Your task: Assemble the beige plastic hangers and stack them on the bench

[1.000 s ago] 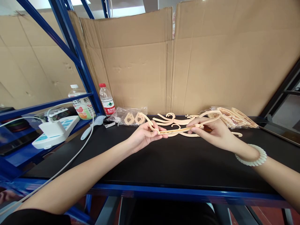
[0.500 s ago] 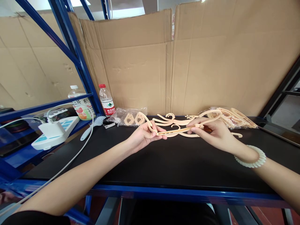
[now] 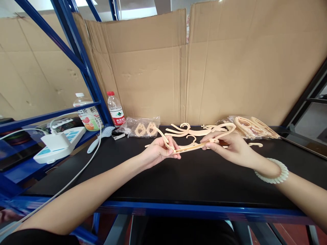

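A beige plastic hanger (image 3: 190, 148) is stretched between my two hands above the black tabletop. My left hand (image 3: 160, 151) pinches its left end, where a curved arm rises up and to the left. At the other end, my right hand (image 3: 231, 148) grips the hanger near a joint; a curved loop stands up over the fingers. Behind the hands, more beige hangers (image 3: 187, 131) lie on the table, partly covered by the fingers. Two small beige pieces (image 3: 140, 129) sit by a clear plastic bag to the left.
A bag of hanger parts (image 3: 258, 127) lies at the back right. A water bottle (image 3: 117, 110), a hairbrush (image 3: 98, 139) and a white power strip (image 3: 60, 146) with a cable stand left. Cardboard (image 3: 148, 75) walls the back; a blue rail (image 3: 191, 209) edges the front.
The held hanger has tilted slightly, its left end now a little lower. My right hand has shifted slightly left. Both hands keep their grip.
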### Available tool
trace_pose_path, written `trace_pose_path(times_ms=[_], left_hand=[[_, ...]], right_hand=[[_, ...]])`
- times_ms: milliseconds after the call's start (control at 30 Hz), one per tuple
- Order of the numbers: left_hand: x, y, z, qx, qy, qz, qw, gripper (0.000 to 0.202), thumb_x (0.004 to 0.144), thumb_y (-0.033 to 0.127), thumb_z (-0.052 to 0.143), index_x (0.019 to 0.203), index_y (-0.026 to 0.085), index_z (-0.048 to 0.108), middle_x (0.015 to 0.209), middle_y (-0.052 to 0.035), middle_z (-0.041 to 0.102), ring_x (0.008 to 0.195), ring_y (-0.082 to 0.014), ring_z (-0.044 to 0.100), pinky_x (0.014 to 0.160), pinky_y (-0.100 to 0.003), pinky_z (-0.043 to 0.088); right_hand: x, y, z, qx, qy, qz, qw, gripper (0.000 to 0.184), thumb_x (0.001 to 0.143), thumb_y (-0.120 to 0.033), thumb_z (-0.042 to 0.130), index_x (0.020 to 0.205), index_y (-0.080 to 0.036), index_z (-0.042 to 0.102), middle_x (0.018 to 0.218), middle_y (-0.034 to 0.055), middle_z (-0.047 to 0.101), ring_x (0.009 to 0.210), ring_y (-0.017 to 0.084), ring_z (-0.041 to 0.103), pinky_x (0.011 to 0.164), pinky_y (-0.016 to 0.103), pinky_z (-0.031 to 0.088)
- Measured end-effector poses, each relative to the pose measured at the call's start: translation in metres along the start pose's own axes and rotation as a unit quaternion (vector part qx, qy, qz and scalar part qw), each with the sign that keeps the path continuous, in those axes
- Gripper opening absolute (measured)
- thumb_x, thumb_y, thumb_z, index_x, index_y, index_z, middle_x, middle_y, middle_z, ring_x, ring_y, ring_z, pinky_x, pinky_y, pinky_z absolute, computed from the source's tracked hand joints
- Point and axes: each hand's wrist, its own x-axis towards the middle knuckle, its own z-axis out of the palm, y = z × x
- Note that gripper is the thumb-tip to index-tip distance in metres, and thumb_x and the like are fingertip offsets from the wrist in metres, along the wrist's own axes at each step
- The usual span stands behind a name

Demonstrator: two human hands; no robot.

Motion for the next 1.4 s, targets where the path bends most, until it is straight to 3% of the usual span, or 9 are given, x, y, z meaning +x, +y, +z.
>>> trace_pose_path(times_ms=[267, 500, 767, 1033, 1400], left_hand=[[0.000, 0.011, 0.001, -0.012, 0.005, 0.013, 1.000, 0.033, 0.065, 0.021, 0.083, 0.066, 0.012, 0.051, 0.092, -0.0084, 0.068, 0.079, -0.0215, 0.070, 0.077, -0.032, 0.055], [0.000, 0.007, 0.002, -0.002, 0.016, 0.027, 1.000, 0.033, 0.063, 0.018, 0.084, 0.067, 0.013, 0.051, 0.087, -0.0085, 0.070, 0.070, -0.0185, 0.068, 0.069, -0.029, 0.051], [0.001, 0.003, 0.005, 0.003, 0.022, 0.063, 0.998, 0.032, 0.066, 0.016, 0.081, 0.064, 0.013, 0.049, 0.077, -0.0060, 0.068, 0.059, -0.0139, 0.063, 0.056, -0.023, 0.045], [0.002, 0.007, 0.000, -0.015, -0.005, 0.043, 0.999, 0.032, 0.067, 0.019, 0.080, 0.066, 0.013, 0.049, 0.088, -0.0091, 0.069, 0.072, -0.0188, 0.068, 0.066, -0.026, 0.052], [0.002, 0.009, 0.000, -0.014, -0.013, 0.022, 1.000, 0.037, 0.061, 0.020, 0.085, 0.065, 0.013, 0.049, 0.089, -0.0084, 0.071, 0.070, -0.0182, 0.068, 0.068, -0.027, 0.053]], right_hand=[[0.003, -0.005, -0.004, 0.016, 0.037, 0.019, 0.999, 0.028, 0.090, -0.046, 0.055, 0.080, -0.023, 0.067, 0.097, 0.0071, 0.070, 0.073, 0.020, 0.065, 0.057, 0.030, 0.052], [-0.001, -0.005, -0.003, -0.038, 0.045, -0.013, 0.998, 0.025, 0.091, -0.042, 0.054, 0.082, -0.024, 0.069, 0.095, 0.0068, 0.071, 0.078, 0.022, 0.066, 0.055, 0.031, 0.050], [-0.001, -0.011, 0.002, -0.021, 0.040, -0.023, 0.999, 0.024, 0.092, -0.037, 0.055, 0.078, -0.022, 0.067, 0.095, 0.0065, 0.071, 0.079, 0.021, 0.066, 0.055, 0.029, 0.049], [0.001, -0.009, -0.001, -0.026, 0.066, -0.051, 0.996, 0.022, 0.092, -0.035, 0.055, 0.079, -0.023, 0.068, 0.093, 0.0045, 0.071, 0.070, 0.018, 0.066, 0.051, 0.028, 0.049], [-0.002, -0.008, -0.003, -0.036, 0.074, -0.052, 0.995, 0.017, 0.092, -0.030, 0.056, 0.082, -0.022, 0.068, 0.092, 0.0041, 0.072, 0.064, 0.015, 0.063, 0.047, 0.025, 0.045]])
